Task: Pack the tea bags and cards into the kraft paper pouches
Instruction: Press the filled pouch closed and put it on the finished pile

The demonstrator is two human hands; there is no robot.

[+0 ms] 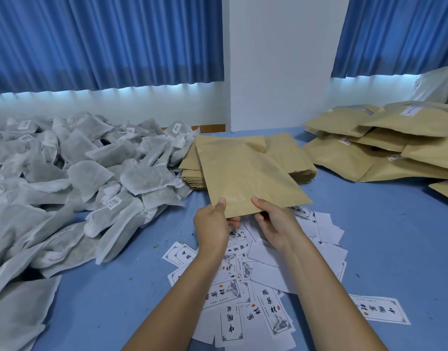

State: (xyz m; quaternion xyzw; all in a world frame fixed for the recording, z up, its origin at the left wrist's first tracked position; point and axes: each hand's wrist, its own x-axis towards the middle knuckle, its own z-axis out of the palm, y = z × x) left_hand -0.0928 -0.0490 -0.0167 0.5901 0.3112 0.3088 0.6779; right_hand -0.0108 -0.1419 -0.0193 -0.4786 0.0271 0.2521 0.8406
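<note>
Holding a flat kraft pouch [245, 178] by its near edge, both hands are pinching it above the counter [116, 300]. The left hand [212, 221] is gripping the near left corner, thumb on top, fingers curled under. The right hand [273, 219] is gripping the same edge just to the right, thumb on top, fingers under. The pouch is tilting, its far end hanging over the stack of empty pouches [293, 160] lying at far centre. Tea bags [91, 173] are lying in a big loose heap across the left side, reaching the stack's left edge. Cards [243, 295] are lying scattered near centre, under the hands and forearms, some print up, some blank side up. Filled pouches [382, 148] are lying heaped at far right. Blue curtains [103, 39] are hanging behind, with a white wall [278, 59] between them.
</note>
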